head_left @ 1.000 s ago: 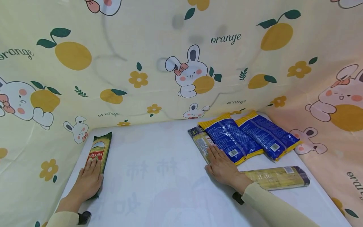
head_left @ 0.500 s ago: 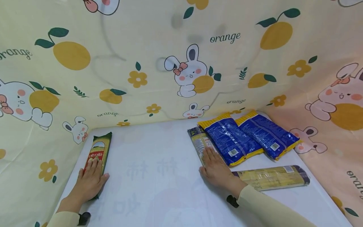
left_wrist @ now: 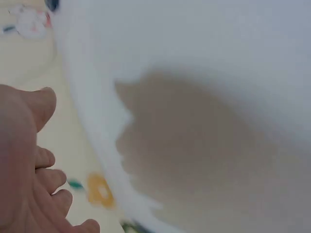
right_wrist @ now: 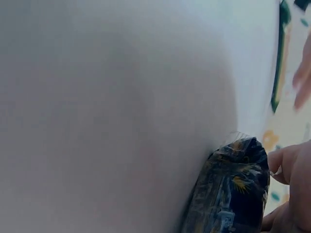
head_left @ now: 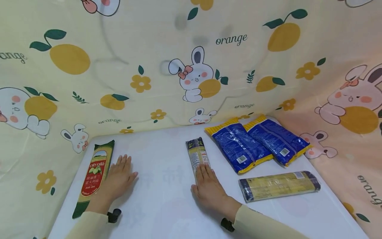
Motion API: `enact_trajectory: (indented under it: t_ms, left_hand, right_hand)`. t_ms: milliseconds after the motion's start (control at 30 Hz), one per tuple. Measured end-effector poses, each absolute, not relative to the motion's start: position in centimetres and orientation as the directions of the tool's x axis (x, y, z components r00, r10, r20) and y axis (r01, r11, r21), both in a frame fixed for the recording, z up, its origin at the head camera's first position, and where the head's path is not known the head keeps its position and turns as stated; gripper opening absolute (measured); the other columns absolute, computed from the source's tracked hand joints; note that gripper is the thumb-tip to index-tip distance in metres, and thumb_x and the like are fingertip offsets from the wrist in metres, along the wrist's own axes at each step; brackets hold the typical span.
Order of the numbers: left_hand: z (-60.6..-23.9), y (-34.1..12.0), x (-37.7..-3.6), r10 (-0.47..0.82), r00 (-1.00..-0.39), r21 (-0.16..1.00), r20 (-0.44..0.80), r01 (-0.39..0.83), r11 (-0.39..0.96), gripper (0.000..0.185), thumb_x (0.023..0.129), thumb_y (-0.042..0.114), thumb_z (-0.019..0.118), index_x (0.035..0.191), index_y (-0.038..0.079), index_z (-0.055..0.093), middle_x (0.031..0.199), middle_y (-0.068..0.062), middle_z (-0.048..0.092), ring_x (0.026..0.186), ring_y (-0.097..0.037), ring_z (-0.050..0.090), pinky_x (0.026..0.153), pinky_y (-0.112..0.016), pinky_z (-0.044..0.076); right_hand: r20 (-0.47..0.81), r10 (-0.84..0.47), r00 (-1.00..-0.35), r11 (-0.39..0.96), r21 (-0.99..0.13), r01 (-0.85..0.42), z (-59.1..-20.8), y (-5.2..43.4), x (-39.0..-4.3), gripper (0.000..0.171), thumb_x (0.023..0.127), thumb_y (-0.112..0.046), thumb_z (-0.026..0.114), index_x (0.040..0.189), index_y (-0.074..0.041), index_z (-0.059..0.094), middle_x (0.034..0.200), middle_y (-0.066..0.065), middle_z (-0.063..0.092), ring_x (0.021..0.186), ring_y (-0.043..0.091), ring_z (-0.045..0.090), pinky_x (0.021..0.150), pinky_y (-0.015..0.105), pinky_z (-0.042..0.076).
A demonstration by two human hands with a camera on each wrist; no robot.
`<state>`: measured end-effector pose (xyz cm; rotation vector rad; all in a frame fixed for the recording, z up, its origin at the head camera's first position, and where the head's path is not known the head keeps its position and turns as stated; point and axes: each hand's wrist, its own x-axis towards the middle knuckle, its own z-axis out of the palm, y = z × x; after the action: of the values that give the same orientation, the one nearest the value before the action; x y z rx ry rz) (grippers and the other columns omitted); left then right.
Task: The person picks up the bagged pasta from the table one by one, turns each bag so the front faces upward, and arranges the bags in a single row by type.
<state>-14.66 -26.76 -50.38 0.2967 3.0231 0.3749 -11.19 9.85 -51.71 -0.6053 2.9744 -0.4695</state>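
Observation:
A long green-ended pack of pasta point(head_left: 95, 172) with a red label lies at the table's left side. My left hand point(head_left: 116, 182) hovers beside its right edge, fingers straight and slightly spread, holding nothing. In the left wrist view the left hand point(left_wrist: 29, 170) shows at the edge, a broad shadow on the tabletop. Nearer the middle lies a narrow dark-ended pasta pack point(head_left: 197, 152). My right hand point(head_left: 210, 191) rests on its near part with straight fingers, hiding that end. The right wrist view shows the same dark-ended pack point(right_wrist: 233, 189) close up, with the thumb point(right_wrist: 286, 162) beside it.
Two blue-and-yellow bags point(head_left: 238, 144) lie side by side at the back right. Another yellowish pasta pack point(head_left: 279, 186) with dark ends lies crosswise in front of them. A patterned cloth point(head_left: 143, 109) rises behind the white table point(head_left: 155, 215).
My left hand has come off the green pasta pack and moved right. My right hand has slid the dark-ended pack left, away from the blue bags. The view has turned slightly right.

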Motion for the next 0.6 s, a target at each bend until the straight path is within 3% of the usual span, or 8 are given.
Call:
enact_trajectory:
  t_ms: [167,267,433,500,600]
  left_hand:
    - [-50.3,-21.3,-16.4,0.289,-0.956,0.254,-0.053,0.267,0.93,0.071,0.111,0.036,0.053,0.163,-0.006,0.027,0.171,-0.027,0.025,0.16,-0.047,0.016,0.126,-0.065,0.018]
    - [-50.1,-17.8,-17.5,0.337,-0.94,0.248,-0.047,0.316,0.916,0.069,0.111,0.038,0.052,0.163,-0.002,0.031,0.169,-0.025,0.031,0.16,-0.044,0.022,0.127,-0.062,0.022]
    - [-49.7,-13.3,-19.1,0.398,-0.917,0.214,0.022,0.393,0.894,0.062,0.111,0.038,0.054,0.159,0.001,0.042,0.162,-0.022,0.044,0.153,-0.041,0.039,0.122,-0.058,0.035]
    - [-49.9,-12.0,-19.9,0.392,-0.919,0.211,0.028,0.389,0.897,0.06,0.111,0.039,0.053,0.158,0.003,0.045,0.16,-0.019,0.049,0.149,-0.039,0.044,0.119,-0.058,0.039]
    - [-50.1,-10.1,-21.3,0.377,-0.925,0.201,0.041,0.377,0.904,0.056,0.111,0.041,0.053,0.154,0.006,0.051,0.155,-0.016,0.054,0.144,-0.038,0.049,0.113,-0.059,0.043]
  right_hand:
    - [-0.04,-0.444,-0.895,0.827,-0.404,-0.392,-51.5,8.3,-9.4,0.072,0.109,-0.034,0.055,0.159,0.012,0.031,0.167,0.033,0.029,0.159,0.048,0.022,0.125,0.061,0.027]
    - [-0.059,-0.49,-0.87,0.808,-0.405,-0.428,-51.1,8.4,-8.6,0.07,0.109,-0.036,0.054,0.159,0.009,0.034,0.168,0.029,0.031,0.159,0.045,0.023,0.125,0.058,0.029]
    - [0.063,-0.569,-0.82,0.793,-0.222,-0.568,-50.3,10.0,-8.0,0.057,0.107,-0.04,0.06,0.147,0.0,0.057,0.154,0.018,0.055,0.146,0.034,0.05,0.117,0.048,0.044]
    - [0.142,-0.583,-0.8,0.791,-0.128,-0.599,-50.2,10.7,-7.8,0.052,0.104,-0.043,0.065,0.137,-0.004,0.065,0.14,0.011,0.064,0.132,0.028,0.06,0.106,0.044,0.053]
    - [0.237,-0.574,-0.784,0.803,-0.024,-0.595,-50.7,11.6,-7.5,0.051,0.097,-0.053,0.071,0.12,-0.008,0.067,0.12,0.005,0.067,0.111,0.022,0.062,0.089,0.04,0.055]
